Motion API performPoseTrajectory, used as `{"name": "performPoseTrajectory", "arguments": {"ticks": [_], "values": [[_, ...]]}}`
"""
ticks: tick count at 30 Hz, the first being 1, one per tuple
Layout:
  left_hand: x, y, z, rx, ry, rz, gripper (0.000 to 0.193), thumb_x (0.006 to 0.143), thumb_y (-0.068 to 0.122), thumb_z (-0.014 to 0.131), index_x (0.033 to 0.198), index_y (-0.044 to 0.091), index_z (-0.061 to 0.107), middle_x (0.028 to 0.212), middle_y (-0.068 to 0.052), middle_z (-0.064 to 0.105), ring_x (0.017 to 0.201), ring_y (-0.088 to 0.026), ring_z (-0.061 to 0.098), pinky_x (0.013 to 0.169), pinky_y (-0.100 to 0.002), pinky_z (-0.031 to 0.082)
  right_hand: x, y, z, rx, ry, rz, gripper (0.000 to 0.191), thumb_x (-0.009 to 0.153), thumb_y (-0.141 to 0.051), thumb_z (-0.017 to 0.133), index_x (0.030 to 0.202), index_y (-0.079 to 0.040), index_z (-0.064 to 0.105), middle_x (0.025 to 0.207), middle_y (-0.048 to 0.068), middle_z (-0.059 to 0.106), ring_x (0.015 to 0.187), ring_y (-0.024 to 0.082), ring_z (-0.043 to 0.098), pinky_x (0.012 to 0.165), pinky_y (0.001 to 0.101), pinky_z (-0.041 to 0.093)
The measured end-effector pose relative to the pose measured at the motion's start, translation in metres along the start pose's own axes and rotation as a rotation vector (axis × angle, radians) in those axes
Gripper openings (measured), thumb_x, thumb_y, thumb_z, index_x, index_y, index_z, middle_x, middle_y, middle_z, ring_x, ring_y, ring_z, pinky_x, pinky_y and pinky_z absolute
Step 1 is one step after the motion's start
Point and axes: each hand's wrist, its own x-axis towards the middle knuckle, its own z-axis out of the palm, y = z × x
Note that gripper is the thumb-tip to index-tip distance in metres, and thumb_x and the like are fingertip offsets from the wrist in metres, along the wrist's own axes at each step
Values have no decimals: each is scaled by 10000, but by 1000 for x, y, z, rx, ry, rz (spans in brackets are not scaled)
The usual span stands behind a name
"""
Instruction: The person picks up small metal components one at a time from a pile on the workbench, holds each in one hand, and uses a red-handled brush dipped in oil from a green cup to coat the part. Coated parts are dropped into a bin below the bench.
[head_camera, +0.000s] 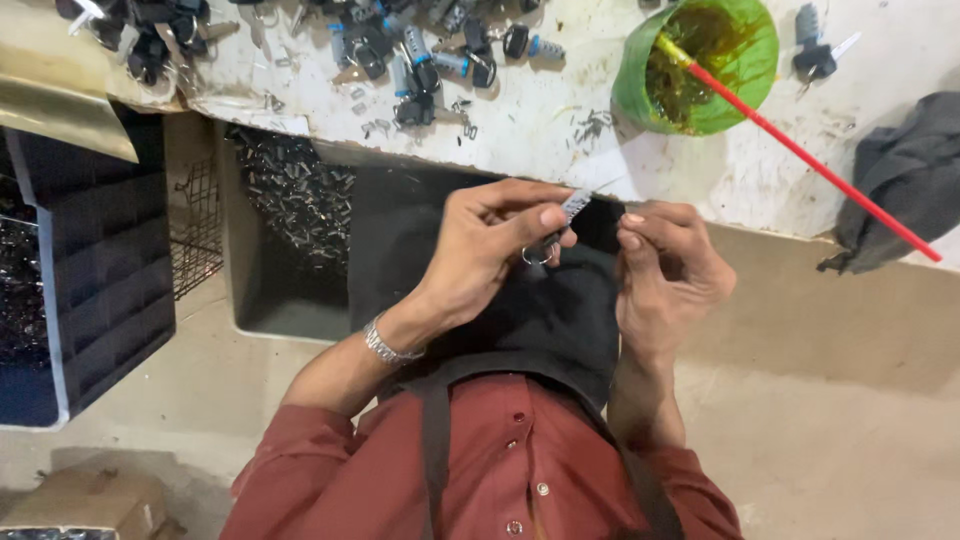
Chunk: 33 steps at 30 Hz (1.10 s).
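While my left hand (490, 250) pinches a small metal key (572, 208) just off the surface's (560, 130) near edge, my right hand's (665, 275) fingertips close on its tip, steadying it.

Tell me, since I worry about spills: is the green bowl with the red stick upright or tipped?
Tipped: the green bowl faces the camera, showing brownish contents, red stick leaning out.

one green cup (700, 70), one red stick (810, 160), one grey cloth (900, 180), two hands (490, 250)

A workshop: worn workbench (600, 150) strewn with lock cylinders (420, 60); bin of metal parts (295, 190).
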Motion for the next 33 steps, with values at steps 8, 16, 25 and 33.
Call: {"name": "performPoseTrajectory", "arguments": {"ticks": [8, 16, 25, 33], "values": [[3, -28, -2, -308, -107, -230, 242, 1042, 191, 683, 1145, -23, 728, 910, -92, 732, 766, -147, 692, 714, -317, 587, -1, 6, 8, -46, 4, -126, 116, 997, 99, 745, 1072, 16, 713, 1094, 178, 712, 763, 108, 644, 599, 188, 512], [0, -17, 2, -82, -25, -120, 210, 988, 103, 724, 1110, -66, 747, 1009, -126, 764, 839, -155, 727, 716, -317, 599, -1, 0, 3, -203, -12, -134, 164, 940, 137, 768, 1040, 28, 698, 1100, 172, 720, 839, 149, 702, 664, 204, 570], [1, -10, 0, -39, -101, -89, 210, 1002, 78, 723, 1134, -84, 740, 1022, -155, 763, 838, -165, 720, 721, -319, 593, 9, 7, -12, 254, -32, 141, 204, 995, 112, 724, 1084, -17, 594, 947, 164, 687, 666, 88, 580, 521, 196, 400], [9, -10, -7, -198, -43, -126, 254, 1011, 128, 718, 1175, -64, 693, 898, -130, 726, 782, -190, 706, 719, -358, 600, 51, -10, -24, -13, 270, -142, 321, 1177, -266, 584, 1159, 53, 618, 933, 224, 692, 499, 133, 477, 417, 261, 318]]}}
